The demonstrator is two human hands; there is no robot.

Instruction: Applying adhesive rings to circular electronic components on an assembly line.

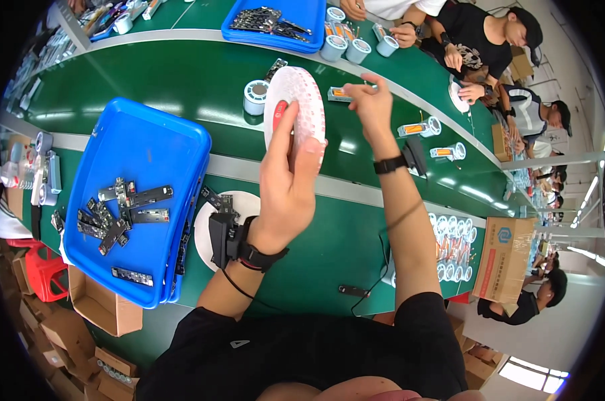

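My left hand (pixel 286 194) grips a roll of white tape (pixel 310 110) with red marks along its edge, the thumb on one side and fingers on the other. To its right, above the green conveyor belt, my right hand (pixel 373 110) is raised with its fingers curled toward a pinch; anything between the fingertips is too small to make out. Beside those fingertips lies a small part with an orange strip (pixel 338 94). A white and grey cylinder (pixel 256 97) stands on the belt left of the roll, with a dark circuit board (pixel 276 69) behind it.
A blue tray (pixel 152 137) with several circuit boards stands at left. Under my left wrist is a white disc (pixel 205 234). Several white cylinders (pixel 453 247) stand at right by a cardboard box (pixel 506 260). Across the belt, co-workers work near another blue tray (pixel 232 30).
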